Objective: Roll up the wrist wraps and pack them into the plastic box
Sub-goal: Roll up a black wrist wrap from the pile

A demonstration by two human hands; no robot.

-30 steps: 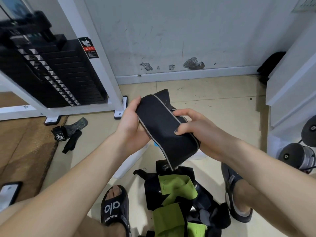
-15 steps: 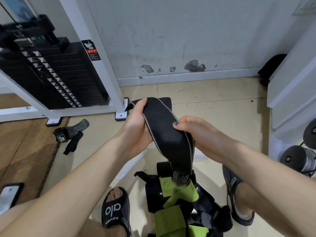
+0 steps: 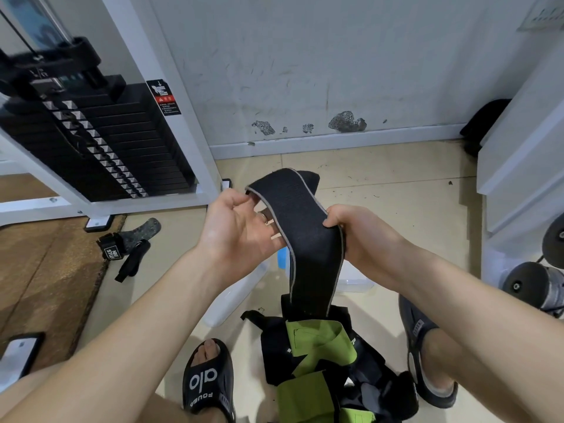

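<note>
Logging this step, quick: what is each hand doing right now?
Left hand: holding the long black elastic wrist wrap with grey edging near its top fold.
Right hand: gripping the same wrap's right edge.

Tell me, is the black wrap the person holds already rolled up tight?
No: the black wrap arches loosely between the left hand and right hand, its tail hanging down unrolled.

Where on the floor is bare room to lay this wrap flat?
Bare tile lies beyond the wrap, up to the baseboard, and left between the mat and the box. The wrap pile between the feet is crowded.
</note>
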